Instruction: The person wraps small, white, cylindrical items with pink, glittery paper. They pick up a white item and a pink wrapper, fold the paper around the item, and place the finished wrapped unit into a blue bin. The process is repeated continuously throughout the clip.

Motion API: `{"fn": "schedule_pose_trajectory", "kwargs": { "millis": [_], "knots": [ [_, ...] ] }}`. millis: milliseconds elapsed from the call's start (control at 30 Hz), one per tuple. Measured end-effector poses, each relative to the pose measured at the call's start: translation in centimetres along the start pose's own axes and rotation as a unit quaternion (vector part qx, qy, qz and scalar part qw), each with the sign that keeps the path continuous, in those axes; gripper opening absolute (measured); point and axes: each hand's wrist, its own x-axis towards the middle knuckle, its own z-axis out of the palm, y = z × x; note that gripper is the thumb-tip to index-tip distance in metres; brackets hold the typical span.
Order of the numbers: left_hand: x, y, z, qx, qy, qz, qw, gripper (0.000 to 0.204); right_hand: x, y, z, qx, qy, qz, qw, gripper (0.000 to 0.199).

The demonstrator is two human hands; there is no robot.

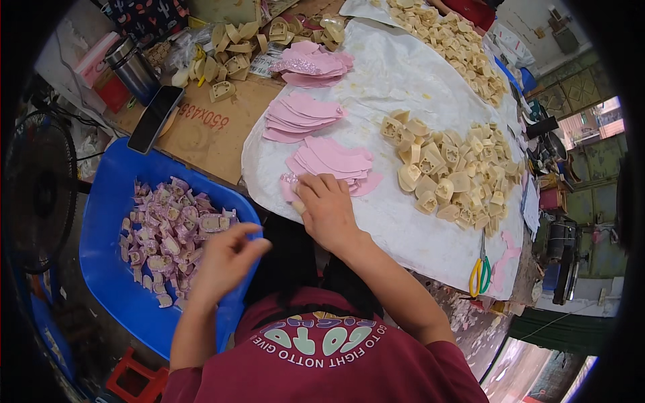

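Observation:
My right hand point(327, 207) rests on the white sheet point(403, 80), fingers curled down on a small pink piece point(289, 185) at the near end of a fanned stack of pink cut-outs point(336, 161). My left hand point(225, 258) hovers over the rim of a blue tub point(107, 269) with fingers loosely apart, nothing visibly in it. The tub holds several pink-covered small parts point(168, 232). A heap of beige plastic parts point(450, 168) lies on the sheet right of my right hand.
More pink stacks point(299, 115) point(312, 64) lie farther back. Beige parts also at the back point(443, 33) and back left point(232, 47). A phone point(155, 119), a steel flask point(133, 69), a fan point(40, 188) and scissors point(480, 272) are around.

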Motion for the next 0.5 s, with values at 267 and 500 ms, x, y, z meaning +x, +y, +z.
{"fn": "schedule_pose_trajectory", "kwargs": {
  "millis": [267, 500],
  "knots": [
    [4.9, 1.4, 6.6, -0.565, -0.175, -0.129, 0.796, 0.049, -1.3, -0.4, -2.3, 0.061, 0.059, -0.030, 0.996, 0.025],
    [4.7, 1.8, 6.8, -0.486, -0.010, -0.158, 0.859, 0.020, -3.3, 1.1, -1.5, 0.071, 0.023, -0.014, 0.997, 0.033]
  ]
}}
